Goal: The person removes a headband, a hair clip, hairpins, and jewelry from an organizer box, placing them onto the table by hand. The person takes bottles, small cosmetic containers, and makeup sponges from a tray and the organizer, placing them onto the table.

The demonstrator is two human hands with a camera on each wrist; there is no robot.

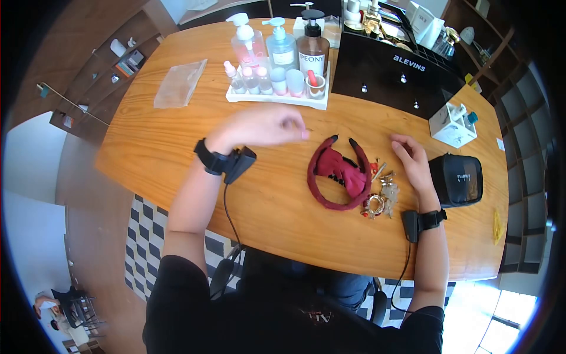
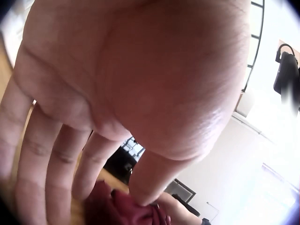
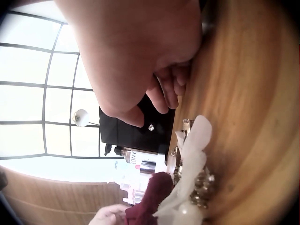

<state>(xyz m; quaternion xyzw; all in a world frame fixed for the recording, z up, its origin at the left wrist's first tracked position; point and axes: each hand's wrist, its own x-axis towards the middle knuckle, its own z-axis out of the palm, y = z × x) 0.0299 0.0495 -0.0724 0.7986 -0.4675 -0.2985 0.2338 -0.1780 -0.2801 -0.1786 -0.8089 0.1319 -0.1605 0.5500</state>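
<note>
A burgundy headband (image 1: 340,206) lies on the wooden table, with a burgundy bow (image 1: 355,180) inside its curve. To its upper left my left hand (image 1: 268,125) hovers over the table, fingers loosely bent and holding nothing. In the left wrist view the burgundy fabric (image 2: 126,208) shows beyond the thumb and fingertips. Beside the headband is a small heap of hair clips and jewellery (image 1: 389,192), with pale petals (image 3: 194,140) seen close up in the right wrist view. My right hand (image 1: 414,165) rests on the table just right of that heap, fingers relaxed and without an object.
A white tray (image 1: 277,101) of pump bottles and small containers stands at the back, near a black drawer box (image 1: 389,74) with cosmetics on top. A white holder (image 1: 451,131) and a black case (image 1: 457,180) sit on the right. A clear plastic bag (image 1: 180,84) lies back left.
</note>
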